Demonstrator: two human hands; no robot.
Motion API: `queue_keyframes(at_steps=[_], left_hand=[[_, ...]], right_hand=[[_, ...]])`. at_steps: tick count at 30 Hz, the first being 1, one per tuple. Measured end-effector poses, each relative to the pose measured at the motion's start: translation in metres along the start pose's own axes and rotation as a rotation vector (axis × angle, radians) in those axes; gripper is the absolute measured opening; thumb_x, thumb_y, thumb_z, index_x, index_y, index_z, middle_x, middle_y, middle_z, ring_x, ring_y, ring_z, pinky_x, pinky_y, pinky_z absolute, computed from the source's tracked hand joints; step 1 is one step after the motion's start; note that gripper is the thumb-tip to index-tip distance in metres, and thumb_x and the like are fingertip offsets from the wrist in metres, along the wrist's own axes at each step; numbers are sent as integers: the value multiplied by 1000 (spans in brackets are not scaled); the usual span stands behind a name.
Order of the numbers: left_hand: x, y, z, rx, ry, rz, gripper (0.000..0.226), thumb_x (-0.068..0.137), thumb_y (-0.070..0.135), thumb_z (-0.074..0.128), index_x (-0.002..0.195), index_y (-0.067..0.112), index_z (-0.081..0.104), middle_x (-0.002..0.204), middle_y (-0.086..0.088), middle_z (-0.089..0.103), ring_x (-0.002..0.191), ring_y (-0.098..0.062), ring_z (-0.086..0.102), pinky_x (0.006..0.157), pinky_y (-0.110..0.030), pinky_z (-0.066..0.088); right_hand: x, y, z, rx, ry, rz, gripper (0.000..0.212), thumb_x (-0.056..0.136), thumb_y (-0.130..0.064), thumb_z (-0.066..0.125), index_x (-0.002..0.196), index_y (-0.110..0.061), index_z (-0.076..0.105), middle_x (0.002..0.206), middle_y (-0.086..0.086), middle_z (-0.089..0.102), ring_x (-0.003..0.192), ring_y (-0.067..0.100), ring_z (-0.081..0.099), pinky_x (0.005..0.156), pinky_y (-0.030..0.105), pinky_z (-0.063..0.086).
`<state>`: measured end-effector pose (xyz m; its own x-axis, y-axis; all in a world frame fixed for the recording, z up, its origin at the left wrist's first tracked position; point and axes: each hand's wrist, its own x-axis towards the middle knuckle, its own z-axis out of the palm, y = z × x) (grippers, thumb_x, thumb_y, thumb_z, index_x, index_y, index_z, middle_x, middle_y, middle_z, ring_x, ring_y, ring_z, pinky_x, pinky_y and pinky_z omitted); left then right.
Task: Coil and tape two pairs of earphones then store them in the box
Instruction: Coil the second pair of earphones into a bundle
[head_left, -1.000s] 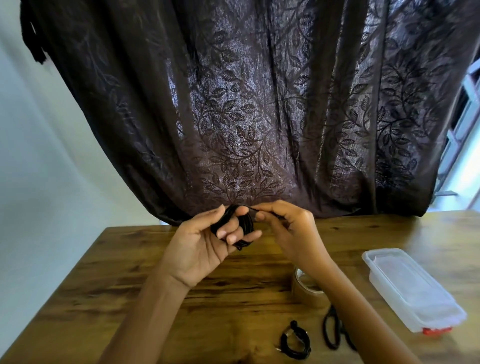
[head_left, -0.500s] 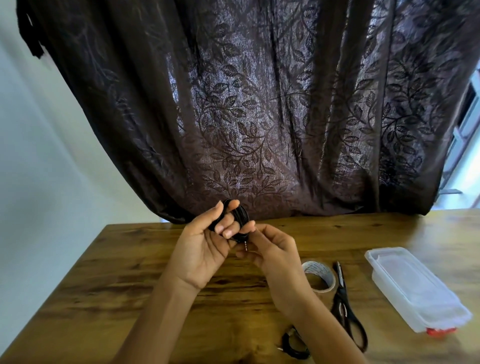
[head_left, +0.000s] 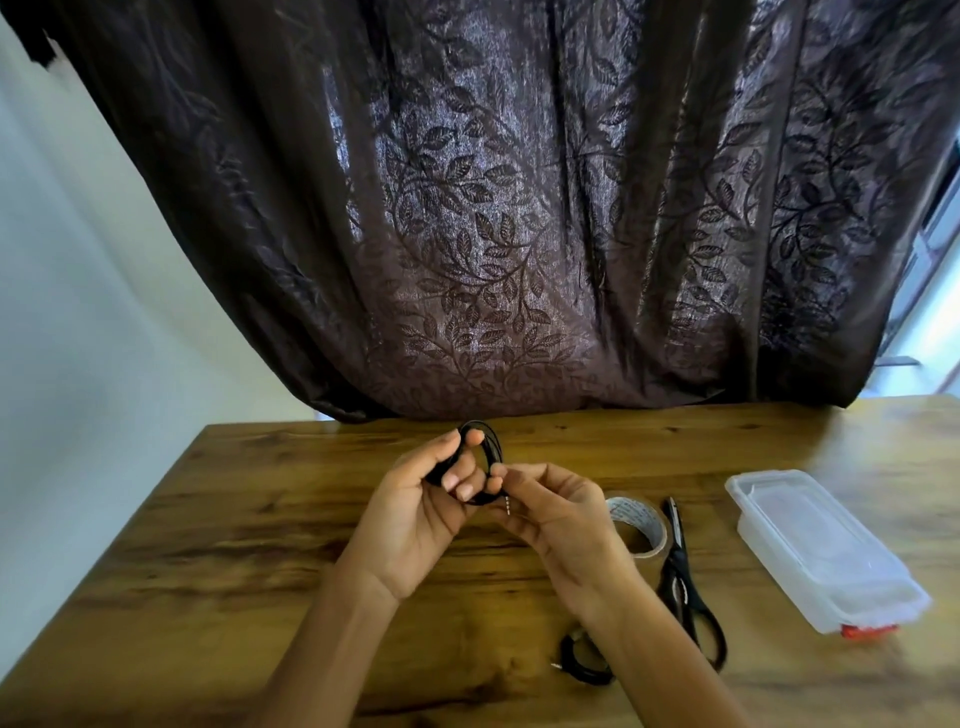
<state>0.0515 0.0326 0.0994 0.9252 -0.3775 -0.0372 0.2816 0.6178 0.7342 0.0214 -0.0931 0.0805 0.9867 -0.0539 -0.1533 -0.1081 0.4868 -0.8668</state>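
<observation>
My left hand (head_left: 426, 512) holds a coil of black earphones (head_left: 491, 447) above the wooden table (head_left: 234, 545), its fingers curled through the loop. My right hand (head_left: 550, 512) pinches the cable end at the coil's lower right, where the metal jack plug (head_left: 507, 505) sticks out. A second black earphone coil (head_left: 579, 662) lies on the table near the front, partly hidden by my right forearm. The clear plastic box (head_left: 815, 545) with its lid on sits at the right. A roll of clear tape (head_left: 636, 525) lies just right of my right hand.
Black scissors (head_left: 685, 582) lie between the tape roll and the box. A dark leaf-patterned curtain (head_left: 493, 208) hangs behind the table's far edge. A white wall is at the left.
Both hands have come down toward the table with the coil. My right hand moved from the coil's top to its lower end, now pinching by the jack plug. The view tilted down slightly.
</observation>
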Motion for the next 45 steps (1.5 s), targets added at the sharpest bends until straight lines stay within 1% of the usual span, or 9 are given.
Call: queue_keyframes(at_steps=[5,11,18,22,27,29,31,35,45], left_hand=[[-4,-13,-12,211,174,-35,26,95,15,40,77,7,58,50,2,44,63,-15,52,71,-28,48],[-7,-36,-38,393,324,-210,27,97,15,37,80,10,58,61,1,50,65,-13,47,62,-25,37],[-15,-85,-77,672,602,-294,20,97,17,46,94,8,64,87,-5,65,79,-19,61,69,-29,48],[-25,-107,-96,944,662,-266,13,96,21,48,96,14,59,79,6,59,69,-10,60,51,-15,44],[-29,-121,-111,1324,659,-192,23,94,24,51,102,10,67,72,8,58,61,-4,54,59,-26,47],[-30,-125,-116,1366,659,-162,27,94,23,52,109,7,66,88,-1,68,74,-14,62,66,-28,48],[-30,-129,-123,1408,663,-141,30,93,25,52,114,8,65,108,-7,67,95,-19,63,77,-28,49],[-28,-131,-130,1451,680,-132,30,92,24,54,118,12,63,117,-8,59,110,-24,54,87,-29,44],[-26,-130,-136,1375,701,-89,22,89,25,58,110,21,63,113,-2,57,105,-19,55,79,-31,51]], right_hand=[[2,13,-9,-38,103,3,3,81,-6,65,78,-5,66,75,6,70,69,13,63,68,26,52],[8,43,-21,-105,211,50,3,80,-5,69,78,-4,67,71,5,69,61,9,65,55,19,52],[13,101,-36,-213,335,187,10,81,-4,68,85,5,65,81,18,71,68,21,71,56,24,54],[15,132,-44,-440,431,224,6,80,-6,70,84,-2,67,84,13,71,66,15,70,54,20,55],[11,155,-47,-752,428,159,18,83,-13,68,99,-5,69,94,6,71,74,11,67,69,21,57],[9,160,-44,-828,446,129,24,84,-16,67,106,-7,68,101,5,71,85,12,66,77,22,55],[8,162,-39,-914,471,95,29,85,-20,67,112,-10,66,103,3,70,83,7,63,68,13,50],[8,165,-38,-998,485,22,24,84,-21,68,105,-13,63,97,1,70,83,9,64,67,16,50],[10,173,-43,-981,437,-69,13,85,-25,66,87,-12,69,87,-1,65,81,12,59,69,19,46]])
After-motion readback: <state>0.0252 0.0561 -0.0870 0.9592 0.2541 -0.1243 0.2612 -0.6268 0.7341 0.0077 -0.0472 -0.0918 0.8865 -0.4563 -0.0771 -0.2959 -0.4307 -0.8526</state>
